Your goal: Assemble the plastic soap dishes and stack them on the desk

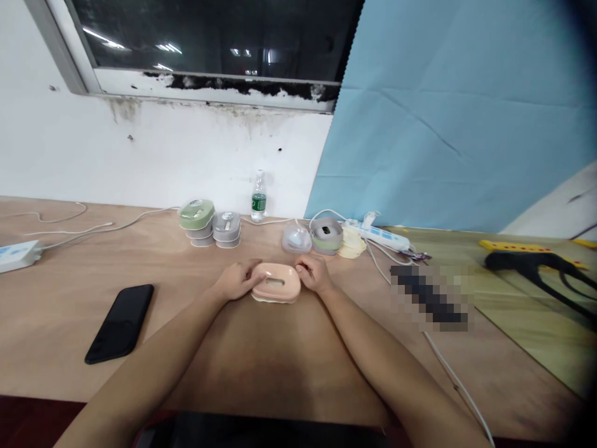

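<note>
A pink oval box with a slotted lid (276, 283) lies on the wooden table (56, 311) straight ahead of me. My left hand (237, 279) rests against its left end, fingers curled over the edge. My right hand (313, 272) grips its right end with bent fingers. Both forearms reach in from the bottom of the view.
Behind the box stand stacked green (196, 214) and grey (226, 224) boxes, a clear lid (295, 239), a grey-green box (326, 234), a water bottle (259, 196) and a power strip (382, 236). A black phone (120, 322) lies left; cables run right.
</note>
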`<state>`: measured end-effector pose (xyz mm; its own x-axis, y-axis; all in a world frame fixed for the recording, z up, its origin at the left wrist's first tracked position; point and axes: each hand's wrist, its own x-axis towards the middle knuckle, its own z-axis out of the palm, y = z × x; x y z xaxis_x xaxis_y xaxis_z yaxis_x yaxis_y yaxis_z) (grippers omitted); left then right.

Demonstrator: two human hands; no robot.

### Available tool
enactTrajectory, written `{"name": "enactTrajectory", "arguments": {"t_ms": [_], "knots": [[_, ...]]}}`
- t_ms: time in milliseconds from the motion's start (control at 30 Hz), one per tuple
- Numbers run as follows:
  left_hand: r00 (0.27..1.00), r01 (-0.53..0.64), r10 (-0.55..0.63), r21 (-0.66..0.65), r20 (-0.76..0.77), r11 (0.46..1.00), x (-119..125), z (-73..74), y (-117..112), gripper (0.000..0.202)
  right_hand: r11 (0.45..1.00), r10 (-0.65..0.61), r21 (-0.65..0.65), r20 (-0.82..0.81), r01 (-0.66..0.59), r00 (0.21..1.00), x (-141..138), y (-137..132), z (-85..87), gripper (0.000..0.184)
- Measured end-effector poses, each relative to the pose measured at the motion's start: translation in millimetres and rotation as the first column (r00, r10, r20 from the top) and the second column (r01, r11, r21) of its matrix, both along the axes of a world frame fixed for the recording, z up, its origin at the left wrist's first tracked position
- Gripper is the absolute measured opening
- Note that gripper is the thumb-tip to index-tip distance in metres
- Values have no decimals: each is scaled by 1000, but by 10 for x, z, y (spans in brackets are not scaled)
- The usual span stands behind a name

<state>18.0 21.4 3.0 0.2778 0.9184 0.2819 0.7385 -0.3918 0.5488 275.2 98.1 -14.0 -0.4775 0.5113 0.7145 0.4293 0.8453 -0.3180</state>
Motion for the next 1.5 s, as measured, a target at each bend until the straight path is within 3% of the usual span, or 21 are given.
{"name": "enactTrajectory", "arguments": {"t_ms": [133,333,433,533,633,833,1033,1333,1500], "knots": [[998,33,-32,14,-60,999,52,-11,1,57,1000,-26,-4,-22,26,999,-33,4,-27,31],[996,-1,0,-6,-84,1000,76,12,8,42,989,-144,37,37,143,989,-97,7,-34,31],[990,-73,64,-66,-128,995,73,33,12,40,968,-250,-10,89,252,964,-122,22,-49,30],[980,-100,77,-116,-185,988,73,48,10,38,955,-274,-80,123,285,954,-141,32,-64,25],[979,-81,59,-102,-197,991,73,37,13,37,941,-315,-116,46,318,948,-146,37,-69,21],[965,-188,173,-60,-195,980,59,-42,60,44,877,-442,-239,-58,417,895,-99,100,-80,46],[944,-300,284,-79,-170,951,-5,-79,108,48,851,-444,-317,-11,418,896,-30,196,-95,36],[928,-356,343,-77,-145,931,-20,-100,127,44,862,-461,-335,-203,381,864,-82,203,-141,33],[912,-408,406,-41,-47,912,-42,-105,137,50,914,-383,-234,-222,332,896,-80,130,-159,37]]}}
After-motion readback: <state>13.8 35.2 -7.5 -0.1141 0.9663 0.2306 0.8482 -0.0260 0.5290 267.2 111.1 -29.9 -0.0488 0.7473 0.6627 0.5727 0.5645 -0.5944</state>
